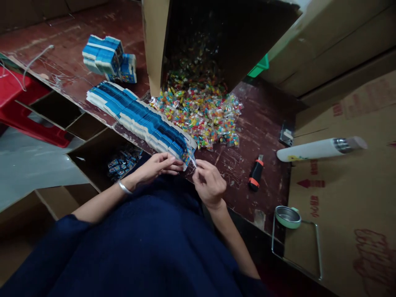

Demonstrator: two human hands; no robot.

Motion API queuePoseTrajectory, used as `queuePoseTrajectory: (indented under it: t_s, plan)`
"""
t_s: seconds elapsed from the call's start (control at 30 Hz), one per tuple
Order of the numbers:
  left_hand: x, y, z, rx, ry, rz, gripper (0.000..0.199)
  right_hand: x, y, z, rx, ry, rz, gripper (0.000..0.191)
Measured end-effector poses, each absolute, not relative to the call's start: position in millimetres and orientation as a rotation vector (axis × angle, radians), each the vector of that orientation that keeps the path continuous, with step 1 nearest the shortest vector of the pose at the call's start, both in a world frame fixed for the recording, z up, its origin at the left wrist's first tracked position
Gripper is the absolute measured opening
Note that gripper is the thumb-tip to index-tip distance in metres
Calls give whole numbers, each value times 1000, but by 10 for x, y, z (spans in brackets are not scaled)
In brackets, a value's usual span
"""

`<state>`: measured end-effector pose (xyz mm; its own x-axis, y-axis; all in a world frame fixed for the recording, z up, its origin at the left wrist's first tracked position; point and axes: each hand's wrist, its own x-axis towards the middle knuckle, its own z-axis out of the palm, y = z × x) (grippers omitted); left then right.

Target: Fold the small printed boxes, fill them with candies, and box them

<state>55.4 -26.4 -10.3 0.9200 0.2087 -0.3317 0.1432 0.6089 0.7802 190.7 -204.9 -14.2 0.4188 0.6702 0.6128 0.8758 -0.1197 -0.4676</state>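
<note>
Blue-and-white printed packets [148, 121]: overlapped in a long row from far left to near right, along the near edge of the table, beside the candy sachets [201, 113]; further bundles [103, 55] are stacked at the far left.
Right hand [210, 183]: thumb and forefinger closed on the end packet [191, 157] at the row's near right end; its outline is blurred.
Left hand [159, 165]: fingers close together against the near side of the same end; whether anything is gripped cannot be told.
Row stability: the row could be fanned out or toppled over the near edge, should the end be pulled or pushed unevenly.
Thin film: a packet could be creased or torn by too hard a pinch, or two could be drawn together where faces cling.
Utility knife [256, 173]: metal is seen at its far tip; a finger could be nicked if it were brushed against.
Table [238, 165]: dark red, scratched and worn.
Open carton [157, 45]: placed at the far side, with sachets spread from its mouth.
Lower carton [85, 167]: set below the table edge at left, with small blue packs [123, 163] inside.
Room: dim; a red stool [31, 99] at left, a white flask [309, 150] and large cartons [340, 181] at right.
</note>
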Motion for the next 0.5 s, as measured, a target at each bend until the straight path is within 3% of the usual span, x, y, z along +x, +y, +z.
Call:
queuePoseTrajectory:
  t_s: [0.2, 0.3, 0.37, 0.5]
  plan:
    - [718, -289, -57, 706, 342, 81, 52, 1734, -2018, 26, -1657, -1563, -98, 21]
    - [659, -215, -5, 806, 252, 17, 60, 1800, -1989, 105, -1671, -1428, 202, 54]
    - [609, -183, 17, 892, 192, -39, 59, 1866, -1967, 166, -1714, -1353, 376, 66]
    - [534, -185, 40, 1044, 163, -124, 56, 1962, -1932, 266, -1700, -1312, 592, 40]
